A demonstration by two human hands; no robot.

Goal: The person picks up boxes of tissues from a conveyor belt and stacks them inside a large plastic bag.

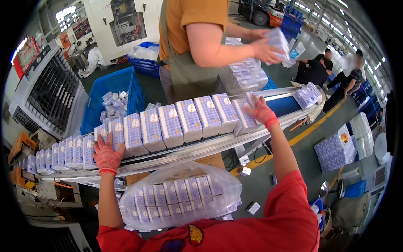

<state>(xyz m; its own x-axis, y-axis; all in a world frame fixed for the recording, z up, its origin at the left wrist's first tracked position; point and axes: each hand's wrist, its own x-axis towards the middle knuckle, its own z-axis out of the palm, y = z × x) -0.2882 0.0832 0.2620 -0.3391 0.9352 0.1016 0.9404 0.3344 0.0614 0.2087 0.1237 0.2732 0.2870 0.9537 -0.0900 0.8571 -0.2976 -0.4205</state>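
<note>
Along the conveyor (280, 105), lined-up packs (189, 116) have long axes roughly perpendicular to it.

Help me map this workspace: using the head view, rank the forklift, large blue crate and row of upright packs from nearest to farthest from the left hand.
1. Row of upright packs: against the left hand.
2. Large blue crate: across the conveyor.
3. Forklift: distant background, top.

The left hand (108, 155) and right hand (262, 112) touch packs (171, 126) on the conveyor (282, 105); a clear bag (184, 171) lies in front of it, a co-worker (184, 69) stands behind the conveyor.
</note>
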